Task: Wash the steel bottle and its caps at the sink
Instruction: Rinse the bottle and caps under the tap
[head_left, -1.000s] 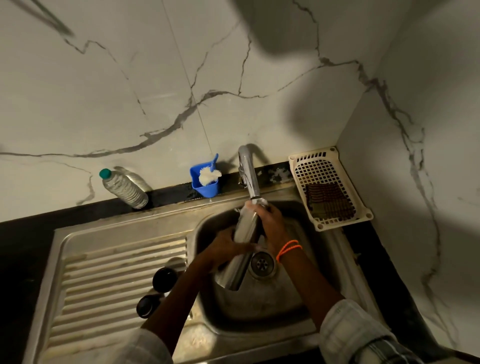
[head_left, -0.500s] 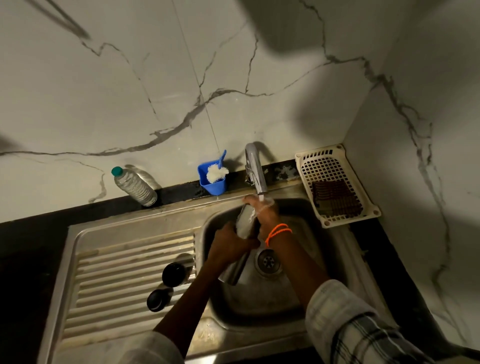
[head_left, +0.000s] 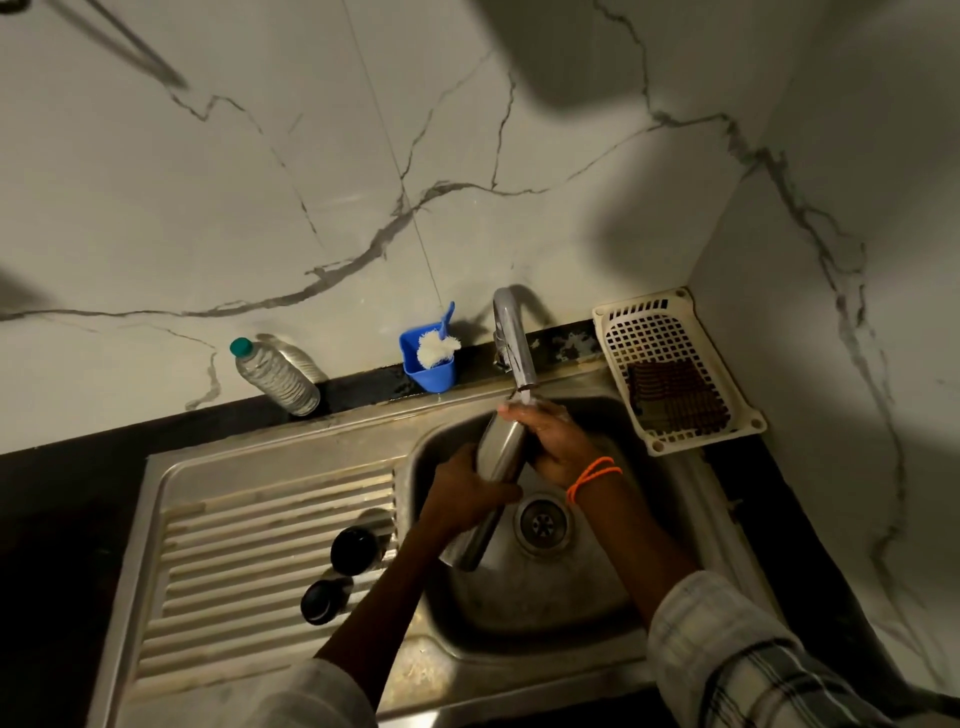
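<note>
My left hand (head_left: 467, 491) gripped the tilted steel bottle (head_left: 498, 454) mid-body; my right hand (head_left: 556, 441) (orange-banded wrist) clasped its neck under the tap (head_left: 514, 343).

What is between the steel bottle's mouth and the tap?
Only the right hand, whose fingers wrap the neck of the steel bottle just below the tap. The left hand grips it lower down. Otherwise nothing visible is between them.
</note>
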